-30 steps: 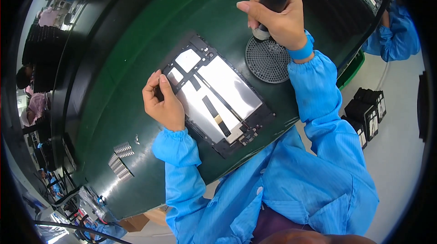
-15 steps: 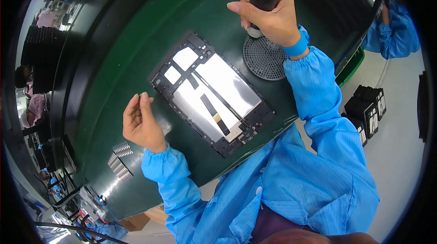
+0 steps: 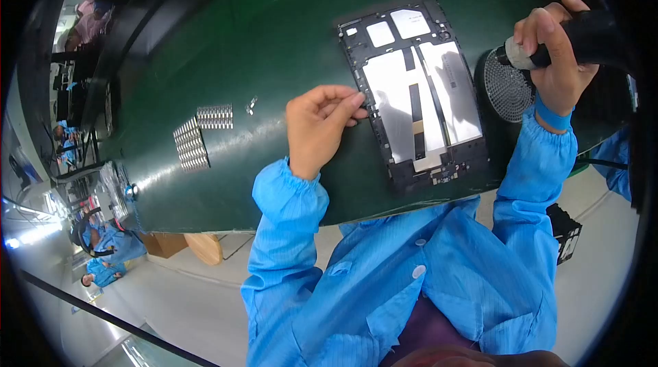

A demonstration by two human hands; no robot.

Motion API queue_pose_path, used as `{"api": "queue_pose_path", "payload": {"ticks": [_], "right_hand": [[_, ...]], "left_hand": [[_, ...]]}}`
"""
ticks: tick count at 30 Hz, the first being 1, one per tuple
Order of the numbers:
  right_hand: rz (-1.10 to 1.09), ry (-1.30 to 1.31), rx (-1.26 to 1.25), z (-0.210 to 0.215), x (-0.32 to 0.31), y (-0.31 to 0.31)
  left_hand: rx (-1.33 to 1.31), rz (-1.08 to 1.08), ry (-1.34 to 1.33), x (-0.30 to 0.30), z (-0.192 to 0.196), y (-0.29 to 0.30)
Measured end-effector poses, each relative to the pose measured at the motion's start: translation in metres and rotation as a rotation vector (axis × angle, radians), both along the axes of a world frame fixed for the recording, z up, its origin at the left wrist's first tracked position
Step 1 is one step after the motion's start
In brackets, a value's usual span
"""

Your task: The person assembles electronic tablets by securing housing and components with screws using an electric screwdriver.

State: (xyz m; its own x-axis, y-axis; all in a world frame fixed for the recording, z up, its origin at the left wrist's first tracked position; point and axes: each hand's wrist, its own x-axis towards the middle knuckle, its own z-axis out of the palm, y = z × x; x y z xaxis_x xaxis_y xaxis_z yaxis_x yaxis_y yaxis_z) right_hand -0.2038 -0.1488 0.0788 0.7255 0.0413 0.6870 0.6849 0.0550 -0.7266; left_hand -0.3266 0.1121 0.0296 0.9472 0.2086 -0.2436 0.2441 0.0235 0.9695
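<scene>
A tablet housing [image 3: 395,100] with silver panels, dark strips and a black frame lies on the green table. My left hand [image 3: 319,127] is closed in a pinch, its fingertips at the housing's left edge. Whatever they hold is too small or hidden to make out. On the right, my right hand [image 3: 563,69] grips a black electric screwdriver [image 3: 588,38] with a pale collar, held sideways, its tip pointing left. That tip is over the far part of a round dish [image 3: 506,89] with a grid of small holes, standing right of the housing.
Two strips of small metal parts [image 3: 190,144] lie on the table [image 3: 267,189] to the left, with a few loose metal bits [image 3: 251,105] beside them. Stacked dark housings [image 3: 566,233] stand below the table at right. Other people in blue are at the far left.
The view has turned, so the table appears rotated. My left hand has gone from beside the housing to its left edge. The screwdriver stays in my right hand by the dish.
</scene>
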Motion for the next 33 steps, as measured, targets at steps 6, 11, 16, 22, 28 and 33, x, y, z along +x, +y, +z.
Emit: {"api": "queue_pose_path", "payload": {"ticks": [6,11,16,22,28,33], "right_hand": [[0.174,-0.021,-0.017,0.014,-0.019,0.029],[0.328,-0.105,-0.060,0.020,-0.026,0.048],[0.415,-0.083,-0.069,0.017,-0.035,0.081],[0.361,0.185,0.082,0.027,-0.043,0.119],[0.787,-0.498,0.269,-0.005,0.011,0.166],[0.506,0.434,0.052,0.013,-0.032,0.156]], "left_hand": [[0.230,-0.080,-0.114,0.019,-0.013,0.003],[0.278,-0.112,-0.179,0.028,-0.022,0.009],[0.307,-0.164,-0.212,0.028,-0.024,0.014],[0.209,-0.055,-0.216,0.022,-0.024,0.002],[0.885,-0.096,-0.700,0.002,-0.029,-0.004],[1.066,-0.170,-0.621,-0.008,-0.021,0.000]]}}
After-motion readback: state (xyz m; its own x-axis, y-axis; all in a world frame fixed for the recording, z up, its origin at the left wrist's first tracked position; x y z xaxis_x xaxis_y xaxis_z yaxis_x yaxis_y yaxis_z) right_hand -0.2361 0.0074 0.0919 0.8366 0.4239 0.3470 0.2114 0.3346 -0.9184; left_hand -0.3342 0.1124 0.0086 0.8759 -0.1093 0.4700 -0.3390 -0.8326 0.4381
